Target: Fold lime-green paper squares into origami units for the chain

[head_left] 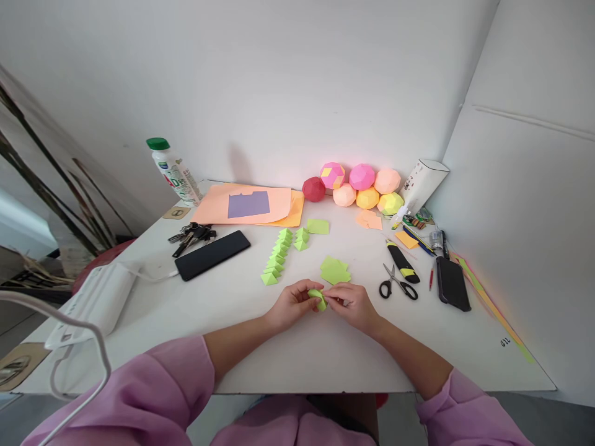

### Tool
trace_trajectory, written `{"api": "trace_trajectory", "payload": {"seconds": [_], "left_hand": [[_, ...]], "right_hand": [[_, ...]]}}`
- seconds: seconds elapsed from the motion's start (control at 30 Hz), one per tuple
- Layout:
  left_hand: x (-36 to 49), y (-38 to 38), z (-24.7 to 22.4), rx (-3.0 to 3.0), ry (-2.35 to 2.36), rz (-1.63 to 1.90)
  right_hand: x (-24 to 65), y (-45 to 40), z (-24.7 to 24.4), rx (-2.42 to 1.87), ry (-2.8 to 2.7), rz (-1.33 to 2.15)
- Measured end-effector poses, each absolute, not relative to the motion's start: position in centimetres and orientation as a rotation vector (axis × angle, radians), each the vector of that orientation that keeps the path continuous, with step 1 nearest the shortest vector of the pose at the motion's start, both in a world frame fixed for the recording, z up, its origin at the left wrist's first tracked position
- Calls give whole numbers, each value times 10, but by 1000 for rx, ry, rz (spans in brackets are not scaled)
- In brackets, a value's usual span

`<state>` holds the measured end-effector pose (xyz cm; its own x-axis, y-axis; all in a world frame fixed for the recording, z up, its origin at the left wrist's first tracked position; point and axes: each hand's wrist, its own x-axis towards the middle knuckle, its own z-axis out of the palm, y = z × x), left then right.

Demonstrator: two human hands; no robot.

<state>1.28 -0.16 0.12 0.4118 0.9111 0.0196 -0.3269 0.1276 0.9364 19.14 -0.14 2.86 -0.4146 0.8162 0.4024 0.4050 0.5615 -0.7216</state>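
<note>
Near the front middle of the white table, my left hand pinches a small folded piece of lime-green paper. From the other side my right hand closes its fingertips on the right edge of that same paper. Just beyond the hands lies a loose pile of flat green paper pieces. To the left a row of folded green paper units overlaps in a line, and a shorter row stands beside it. A single flat green sheet rests farther back.
Scissors and a black-yellow cutter lie to the right, near a black phone-like case. Coloured paper balls are stacked by the wall. Leftward are a black phone, keys, a bottle and orange sheets.
</note>
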Motion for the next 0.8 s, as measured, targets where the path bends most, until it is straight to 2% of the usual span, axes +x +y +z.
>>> {"api": "trace_trajectory", "payload": {"seconds": [0.5,0.8], "left_hand": [[13,-1,-1,1138,678,1014],[13,-1,1,1137,731,1030]], "right_hand": [[190,-2,31,-976,-1942,869],[191,-3,26,-988,-2051,729]]}}
